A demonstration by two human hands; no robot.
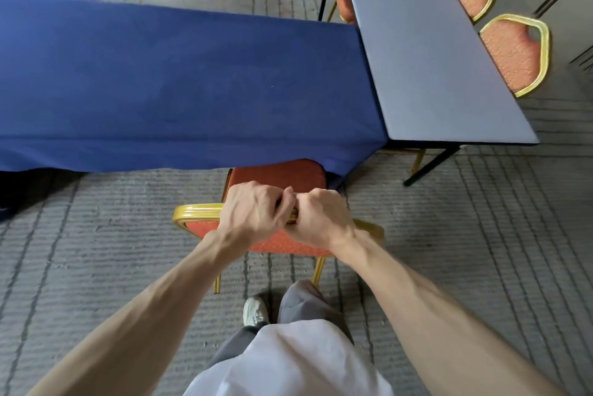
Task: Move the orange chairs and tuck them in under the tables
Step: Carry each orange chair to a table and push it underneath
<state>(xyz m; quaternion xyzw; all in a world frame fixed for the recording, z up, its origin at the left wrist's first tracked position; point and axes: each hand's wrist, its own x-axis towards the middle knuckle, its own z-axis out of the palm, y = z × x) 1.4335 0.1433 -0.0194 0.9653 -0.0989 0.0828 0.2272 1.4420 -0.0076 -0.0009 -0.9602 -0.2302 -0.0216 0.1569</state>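
blue-draped table (179,81) blocking ahead, open carpet (96,251) either side

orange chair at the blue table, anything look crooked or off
Slightly. The gold-framed orange padded chair sits a little askew to the blue-clothed table, its seat only partly under the hem. The left hand and right hand grip its top rail.
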